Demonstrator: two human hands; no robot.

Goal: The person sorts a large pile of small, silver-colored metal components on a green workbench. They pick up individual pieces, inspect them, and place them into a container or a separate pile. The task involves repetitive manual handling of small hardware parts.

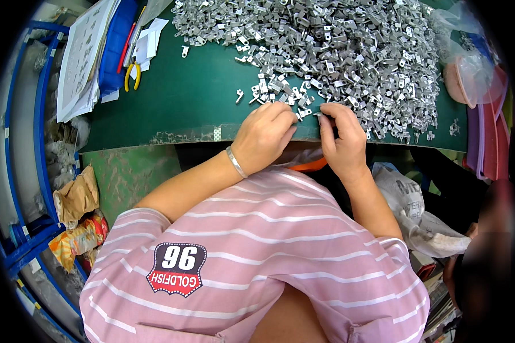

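At table edge (180, 137), my L hand (263, 134) has fingers curled; can't tell if it's got smth. Loose metal pcs (306, 113) betw. hands cd prob. drop off if I brush them. My R hand (344, 137): thumb + index nearly closed, small pc (318, 114) at tips, grip unclear. Big metal pile (377, 63) sits betw. it + pink tub (455, 83).

Silvery metal pieces (349, 63), green tabletop (177, 94)
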